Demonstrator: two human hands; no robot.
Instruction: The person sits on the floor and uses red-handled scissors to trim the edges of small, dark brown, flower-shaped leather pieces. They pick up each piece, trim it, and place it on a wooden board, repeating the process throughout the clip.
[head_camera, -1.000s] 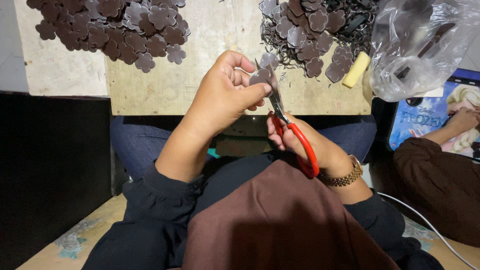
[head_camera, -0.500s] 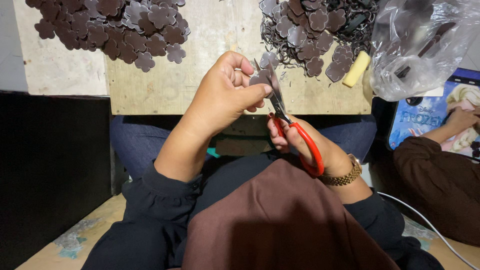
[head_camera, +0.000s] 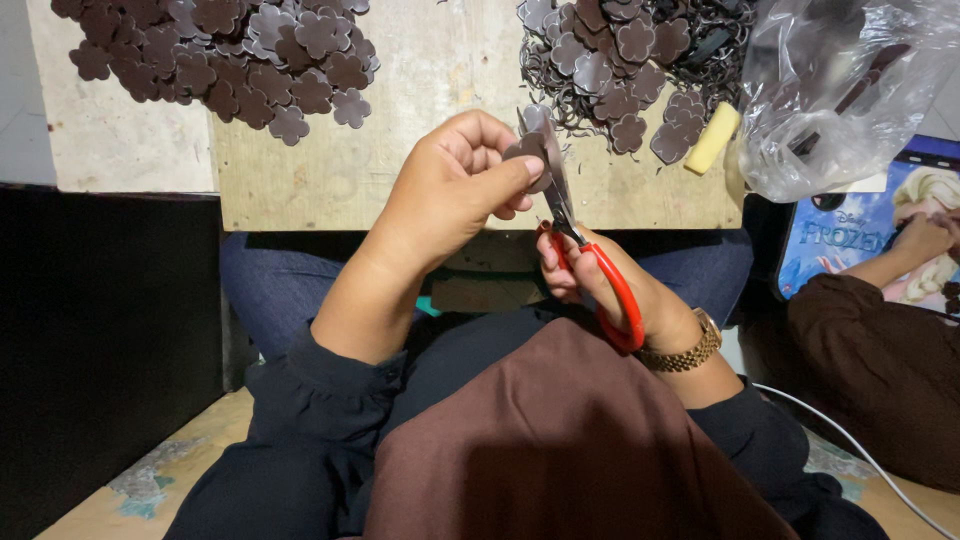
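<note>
Clear bag (head_camera: 850, 90) w/ dark scraps (head_camera: 860, 85)

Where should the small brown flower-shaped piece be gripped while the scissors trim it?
Pinch the flower piece flat by the petals on its left, as the left hand does, thumb over fingers. It is thin, and the scissors in the right hand cut at its right edge.

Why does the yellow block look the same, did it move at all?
No. The yellow block lies at the same spot beside the clear bag on the board, as before. The scissors and both hands barely shifted either.
</note>
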